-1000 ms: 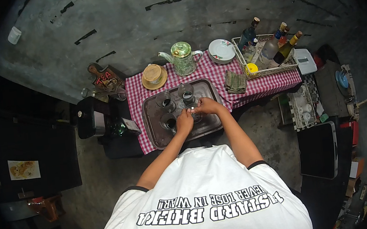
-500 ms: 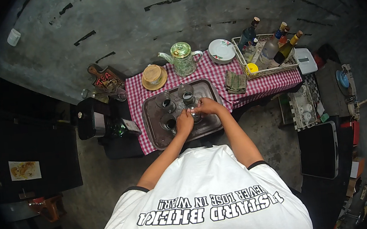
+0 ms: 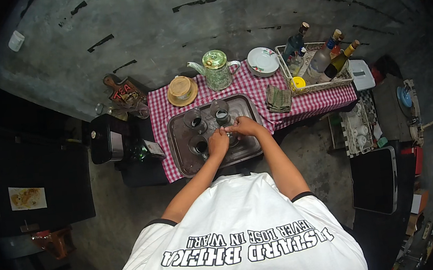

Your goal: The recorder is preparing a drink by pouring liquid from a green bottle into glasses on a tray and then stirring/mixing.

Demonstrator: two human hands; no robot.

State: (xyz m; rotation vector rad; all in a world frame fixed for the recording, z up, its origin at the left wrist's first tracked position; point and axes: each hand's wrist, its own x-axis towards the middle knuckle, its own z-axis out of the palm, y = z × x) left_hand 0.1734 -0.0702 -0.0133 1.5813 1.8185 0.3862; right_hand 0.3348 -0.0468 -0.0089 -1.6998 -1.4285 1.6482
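We look down on the left hand (image 3: 219,142) and the right hand (image 3: 246,126), which meet over the middle of a dark brown tray (image 3: 179,139), their fingertips close together above a clear glass (image 3: 233,140). We cannot tell whether either hand grasps anything, since the curled fingers hide what lies between them. The glass stands on the tray at about four o'clock from its centre; the hands cover much of it, and we make out only part of its transparent side. Three more see-through glasses stand on the tray, each with something dark inside: one at eight o'clock (image 3: 197,145), touched by nothing we can see, one at ten (image 3: 194,119) and one at twelve (image 3: 221,110). The tray has rounded corners, a raised rim and a dull, marked surface. Beneath it, we see a pink-and-white checked cloth (image 3: 161,109). Beyond the tray, a green patterned teapot (image 3: 217,76) stands at twelve o'clock, and at two o'clock a folded greenish cloth (image 3: 279,99) lies beside the tray.
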